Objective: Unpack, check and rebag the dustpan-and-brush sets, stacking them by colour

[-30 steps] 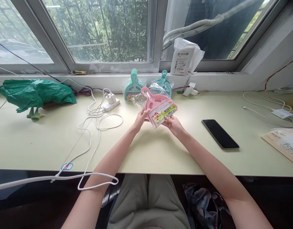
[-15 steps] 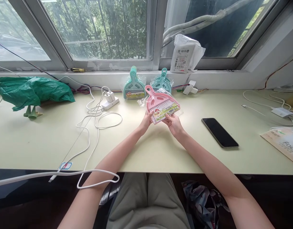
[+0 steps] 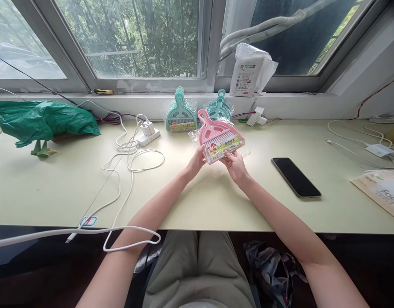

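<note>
Between both hands, above the table, a pink dustpan and brush set [image 3: 218, 133] in clear plastic wrap is held tilted, its handle up and to the left. My left hand [image 3: 196, 162] grips its lower left corner. My right hand [image 3: 234, 166] pinches its lower edge, the thumb on the printed label. Behind it, a green dustpan and brush set [image 3: 220, 110] leans against the wall, partly hidden by the pink one. To its left stand green dustpan sets [image 3: 180, 113], stacked closely and also wrapped.
A black phone [image 3: 296, 177] lies to the right, near a tissue packet [image 3: 381, 190]. White cables and a power strip [image 3: 148, 137] spread on the left beside a green plastic bag [image 3: 46, 122]. A wrapped box [image 3: 248, 72] stands on the sill, with a yellow cutter [image 3: 104, 92] farther left.
The pink dustpan set has shifted slightly up and to the right in both hands, and its label is turned a little more toward me. Both hands keep their hold.
</note>
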